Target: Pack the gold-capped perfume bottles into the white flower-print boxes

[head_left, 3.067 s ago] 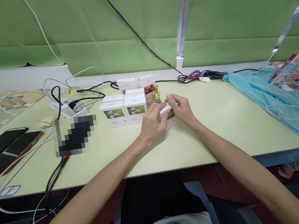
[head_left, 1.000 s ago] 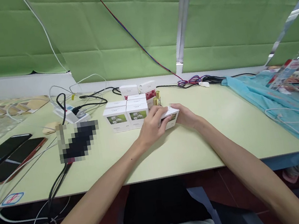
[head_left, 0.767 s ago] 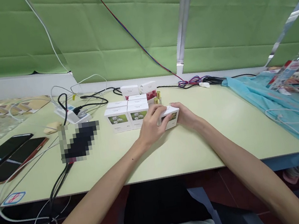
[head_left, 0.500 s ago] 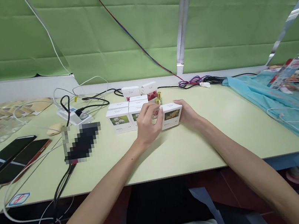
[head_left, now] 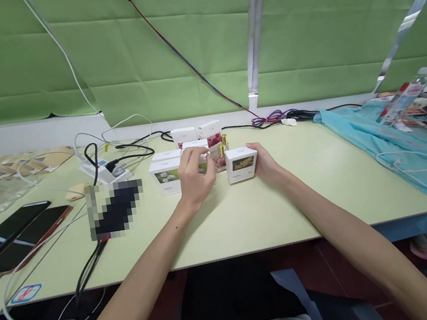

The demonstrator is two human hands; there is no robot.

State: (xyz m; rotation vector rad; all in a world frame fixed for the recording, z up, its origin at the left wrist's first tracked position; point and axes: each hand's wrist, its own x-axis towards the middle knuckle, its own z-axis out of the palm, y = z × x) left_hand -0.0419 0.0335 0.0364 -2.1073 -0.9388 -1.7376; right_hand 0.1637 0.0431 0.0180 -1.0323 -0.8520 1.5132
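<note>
My right hand (head_left: 265, 164) holds the right side of a small white box (head_left: 242, 169) with a yellow-flower picture; it stands on the table. My left hand (head_left: 197, 177) is closed around another white box (head_left: 203, 168), mostly hidden behind the fingers, in the group to the left. Beside it, a white box with a white-flower picture (head_left: 167, 177) faces me. Between my hands, behind the yellow-flower box, stand small glass bottles with gold caps (head_left: 221, 149). Two white boxes with red pictures (head_left: 209, 129) stand at the back.
A power strip (head_left: 106, 170) with cables lies left of the boxes. Two phones (head_left: 24, 239) and a blurred-out dark object (head_left: 116, 209) are on the left. Blue plastic sheeting (head_left: 357, 133) and a clear bottle (head_left: 407, 96) lie on the right.
My left hand has left the yellow-flower box and moved left to the box in the group. My right hand stays on the yellow-flower box. The view has shifted slightly.
</note>
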